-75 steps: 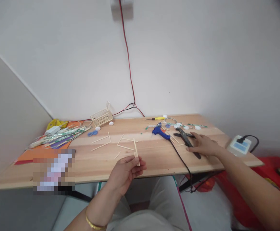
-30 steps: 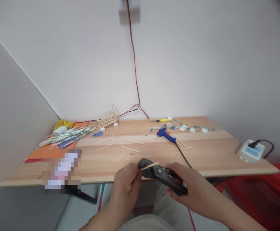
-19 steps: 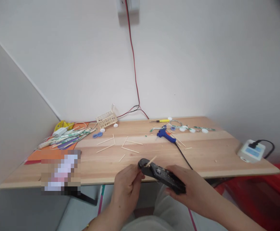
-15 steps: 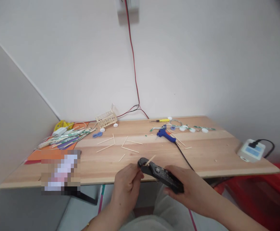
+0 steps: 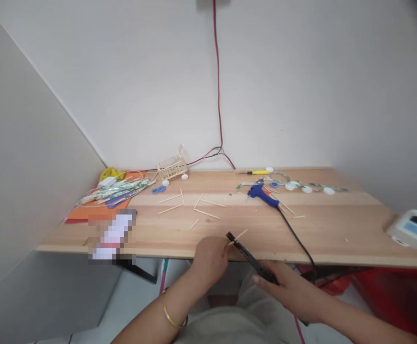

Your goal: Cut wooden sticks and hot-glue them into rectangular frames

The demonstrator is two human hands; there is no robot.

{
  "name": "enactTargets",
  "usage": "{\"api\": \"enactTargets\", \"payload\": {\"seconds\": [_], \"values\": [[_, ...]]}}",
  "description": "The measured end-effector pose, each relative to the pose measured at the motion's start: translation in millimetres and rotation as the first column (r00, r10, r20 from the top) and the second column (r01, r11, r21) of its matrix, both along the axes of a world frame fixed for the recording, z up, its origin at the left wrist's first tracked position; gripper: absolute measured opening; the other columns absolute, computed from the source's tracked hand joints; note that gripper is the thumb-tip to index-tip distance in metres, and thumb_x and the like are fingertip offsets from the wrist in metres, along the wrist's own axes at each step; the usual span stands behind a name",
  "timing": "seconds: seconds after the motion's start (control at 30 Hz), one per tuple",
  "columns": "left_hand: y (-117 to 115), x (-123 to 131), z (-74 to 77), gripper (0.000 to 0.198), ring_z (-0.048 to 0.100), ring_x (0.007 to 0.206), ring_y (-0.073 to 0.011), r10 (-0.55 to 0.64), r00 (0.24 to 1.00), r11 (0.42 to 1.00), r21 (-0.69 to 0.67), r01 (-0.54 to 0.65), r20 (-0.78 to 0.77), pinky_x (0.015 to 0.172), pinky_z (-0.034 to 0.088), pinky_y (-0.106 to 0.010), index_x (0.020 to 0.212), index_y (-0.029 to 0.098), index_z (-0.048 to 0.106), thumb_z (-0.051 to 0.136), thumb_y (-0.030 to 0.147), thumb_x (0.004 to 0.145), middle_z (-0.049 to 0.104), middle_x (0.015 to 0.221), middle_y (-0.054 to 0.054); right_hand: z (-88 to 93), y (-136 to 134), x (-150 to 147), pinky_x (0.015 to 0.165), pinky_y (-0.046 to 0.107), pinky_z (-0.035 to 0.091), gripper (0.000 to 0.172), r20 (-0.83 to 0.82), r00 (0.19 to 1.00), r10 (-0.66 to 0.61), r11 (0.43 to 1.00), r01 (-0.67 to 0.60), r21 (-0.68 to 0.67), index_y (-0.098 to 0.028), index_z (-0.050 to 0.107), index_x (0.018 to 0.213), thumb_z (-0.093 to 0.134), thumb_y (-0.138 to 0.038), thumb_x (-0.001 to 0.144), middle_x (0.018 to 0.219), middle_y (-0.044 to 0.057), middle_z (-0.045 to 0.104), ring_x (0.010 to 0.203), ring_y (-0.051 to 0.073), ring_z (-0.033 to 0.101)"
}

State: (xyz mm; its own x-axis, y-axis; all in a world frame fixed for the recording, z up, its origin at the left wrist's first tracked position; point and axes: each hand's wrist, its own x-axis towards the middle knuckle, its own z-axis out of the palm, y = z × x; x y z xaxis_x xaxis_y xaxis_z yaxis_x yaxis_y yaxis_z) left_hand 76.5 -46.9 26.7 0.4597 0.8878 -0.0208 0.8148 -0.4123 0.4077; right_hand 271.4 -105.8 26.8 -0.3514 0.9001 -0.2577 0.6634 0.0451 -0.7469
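Observation:
My right hand point(image 5: 292, 289) is closed round the handles of black pliers point(image 5: 253, 260) at the table's front edge. A thin wooden stick point(image 5: 242, 234) passes by the jaws at the pliers' tip. My left hand point(image 5: 211, 260), a gold bangle on its wrist, pinches the near end of that stick; its fingertips are partly hidden. Beyond my hands, thin sticks lie in two open-sided frames, one at left point(image 5: 170, 203) and one at right point(image 5: 208, 210). A short stick piece point(image 5: 194, 223) lies nearer. To the right rests a blue glue gun point(image 5: 265, 197).
A small stick-built cart point(image 5: 172, 167) with white wheels stands by the wall, blue wheels point(image 5: 158, 189) before it. Wrapped sticks point(image 5: 118, 191) lie on coloured paper at left, near a blurred phone-like object point(image 5: 113, 236). A white power socket point(image 5: 414, 229) sits at right; the glue gun's cord point(image 5: 296, 234) trails over the front edge.
The view has shifted, so the table things appear further left to right. The pliers have turned from their broad side to a narrow edge-on view, and my left hand has rolled over, back upward.

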Motion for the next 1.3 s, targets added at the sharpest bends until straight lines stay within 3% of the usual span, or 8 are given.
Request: {"api": "enactTargets", "payload": {"seconds": [0.1, 0.2, 0.4, 0.6, 0.9, 1.1, 1.3], "values": [[8, 12, 0.3, 0.034, 0.063, 0.085, -0.0237, -0.046, 0.992, 0.999, -0.007, 0.045, -0.116, 0.075, 0.046, -0.035, 0.090, 0.016, 0.065, 0.033, 0.026, 0.089, 0.069, 0.090, -0.012, -12.8, -2, 4, 0.043, 0.023, 0.035, 0.043, -0.075, 0.994, -0.081, 0.975, 0.064, -0.211, -0.016, 0.051, 0.090, 0.036, -0.056, 0.085, 0.052, -0.005, 0.043, 0.041, 0.011, 0.042], [20, 25, 1.5, 0.036, 0.063, 0.086, -0.0250, -0.080, 0.985, 0.997, -0.019, 0.079, -0.154, 0.076, 0.047, -0.036, 0.089, 0.013, 0.066, 0.033, 0.027, 0.088, 0.068, 0.089, -0.015, -18.8, 0, 10, 0.038, 0.020, 0.032, 0.045, -0.095, 0.980, -0.174, 0.945, 0.139, -0.298, -0.017, 0.048, 0.084, 0.038, -0.060, 0.083, 0.045, -0.008, 0.036, 0.034, 0.008, 0.037], [42, 43, 2.1, 0.036, 0.064, 0.080, -0.0245, -0.129, 0.979, 0.991, -0.042, 0.124, -0.160, 0.073, 0.048, -0.034, 0.082, 0.012, 0.068, 0.038, 0.031, 0.085, 0.069, 0.083, -0.016, -2.2, 12, 18, 0.034, 0.017, 0.028, 0.042, -0.118, 0.939, -0.322, 0.859, 0.237, -0.453, -0.019, 0.040, 0.069, 0.046, -0.059, 0.080, 0.044, -0.008, 0.040, 0.031, 0.005, 0.036], [53, 49, 0.0, 0.036, 0.062, 0.088, -0.0232, -0.114, 0.981, 0.993, -0.025, 0.112, -0.154, 0.078, 0.046, -0.034, 0.086, 0.013, 0.067, 0.034, 0.027, 0.087, 0.068, 0.091, -0.015, 10.4, 31, 26, 0.033, 0.017, 0.025, 0.039, -0.091, 0.943, -0.321, 0.850, 0.244, -0.468, -0.019, 0.040, 0.068, 0.052, -0.054, 0.078, 0.044, -0.008, 0.039, 0.032, 0.005, 0.036], [70, 61, 4.2, 0.028, 0.062, 0.088, -0.0208, -0.087, 0.982, 0.996, -0.027, 0.084, -0.168, 0.078, 0.046, -0.030, 0.085, 0.013, 0.067, 0.041, 0.022, 0.082, 0.068, 0.091, -0.013, 11.6, 51, 39, 0.033, 0.017, 0.025, 0.047, -0.136, 0.940, -0.314, 0.826, 0.200, -0.528, -0.019, 0.037, 0.059, 0.054, -0.060, 0.075, 0.044, -0.008, 0.036, 0.032, 0.004, 0.033], [70, 62, 0.8, 0.032, 0.062, 0.089, -0.0216, -0.083, 0.983, 0.997, -0.022, 0.081, -0.163, 0.078, 0.046, -0.032, 0.087, 0.013, 0.067, 0.037, 0.024, 0.085, 0.068, 0.092, -0.014, 29.2, 56, 43, 0.038, 0.022, 0.035, 0.065, 0.149, 0.985, -0.087, 0.898, 0.142, -0.417, -0.016, 0.049, 0.049, 0.034, -0.072, 0.077, 0.040, 0.001, 0.047, 0.033, 0.008, 0.039], [73, 63, 0.1, 0.031, 0.061, 0.093, -0.0216, -0.074, 0.982, 0.997, -0.026, 0.070, -0.172, 0.083, 0.045, -0.031, 0.090, 0.013, 0.067, 0.038, 0.023, 0.084, 0.068, 0.096, -0.013, 35.7, 53, 39, 0.039, 0.022, 0.032, 0.062, 0.112, 0.988, -0.108, 0.931, 0.140, -0.338, -0.017, 0.042, 0.045, 0.033, -0.066, 0.082, 0.038, 0.000, 0.044, 0.034, 0.008, 0.037]]}}
